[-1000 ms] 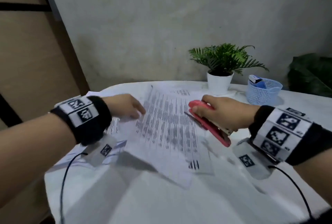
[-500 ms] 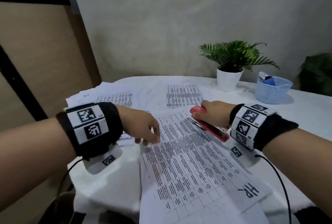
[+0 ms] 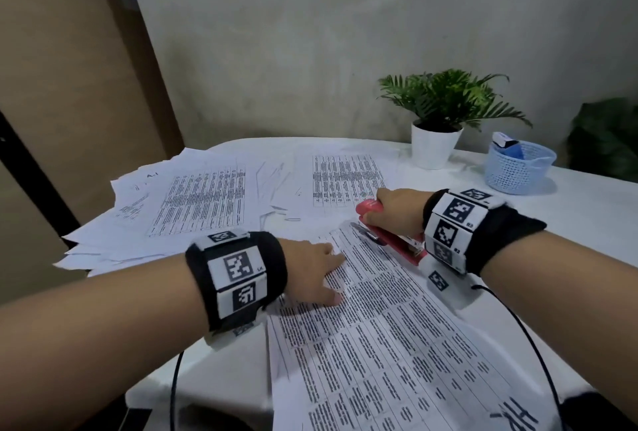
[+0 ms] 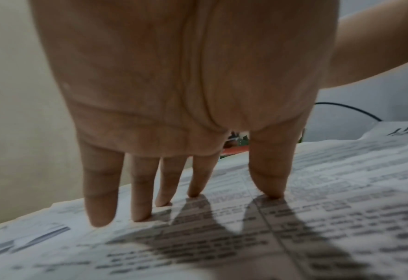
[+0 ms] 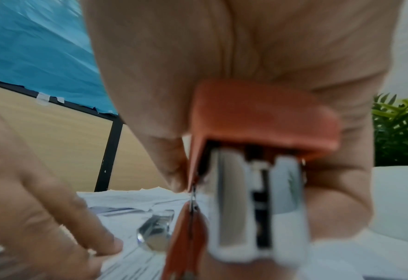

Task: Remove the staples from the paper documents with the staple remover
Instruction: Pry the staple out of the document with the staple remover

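Observation:
A printed paper document (image 3: pixel 386 337) lies on the white table, running toward me. My left hand (image 3: pixel 319 273) rests flat on its upper left part, fingers straight, fingertips (image 4: pixel 193 193) touching the sheet (image 4: pixel 294 227). My right hand (image 3: pixel 397 213) grips a red stapler-type staple remover (image 3: pixel 393 235) at the document's top right corner. The tool's metal tip (image 3: pixel 366 233) lies on the paper. In the right wrist view the red tool (image 5: pixel 258 151) fills the centre, its metal part (image 5: pixel 155 233) on the sheet, with my left hand (image 5: pixel 54 217) beside it.
More printed sheets (image 3: pixel 193 202) are spread at the back left of the table (image 3: pixel 593 223). A small plant in a white pot (image 3: pixel 436 144) and a blue mesh basket (image 3: pixel 518 168) stand at the back right. A loose staple (image 3: pixel 293 219) lies behind my hands. Cables trail from both wrists.
The document has come down flat on the table toward me. My left hand went from its far edge to pressing on it; the right hand brought the tool to its top corner.

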Tool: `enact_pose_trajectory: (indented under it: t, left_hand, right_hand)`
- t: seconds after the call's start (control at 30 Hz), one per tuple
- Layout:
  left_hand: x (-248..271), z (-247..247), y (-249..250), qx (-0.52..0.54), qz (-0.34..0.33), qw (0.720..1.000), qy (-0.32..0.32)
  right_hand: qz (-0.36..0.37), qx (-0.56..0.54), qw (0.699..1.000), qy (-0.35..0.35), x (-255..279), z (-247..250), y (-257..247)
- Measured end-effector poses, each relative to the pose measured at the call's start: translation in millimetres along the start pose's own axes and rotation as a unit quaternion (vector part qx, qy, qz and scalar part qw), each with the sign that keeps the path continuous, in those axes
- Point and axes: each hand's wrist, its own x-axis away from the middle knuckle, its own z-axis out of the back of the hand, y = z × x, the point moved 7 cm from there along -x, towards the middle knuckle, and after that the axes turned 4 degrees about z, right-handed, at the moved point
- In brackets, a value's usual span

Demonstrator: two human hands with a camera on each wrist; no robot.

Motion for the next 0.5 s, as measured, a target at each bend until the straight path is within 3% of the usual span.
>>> enact_pose_trajectory:
  t: [0.17, 0.33, 0.5]
  left_hand:
    - [0, 9, -15, 0.051, -0.025, 0.998, 0.041]
    - [-1, -3, -43, 0.025, 0.053, 0.998, -0.017]
    - [-1, -7, -42, 0.036, 0.074, 0.996, -0.043]
  right_hand:
    - [-0.007, 0.000, 1.000, -0.016, -13, -24, 2]
    - [0.003, 0.001, 1.000, -0.031, -17, -38, 1]
    - [0.006, 0.009, 0.999, -0.030, -24, -36, -2]
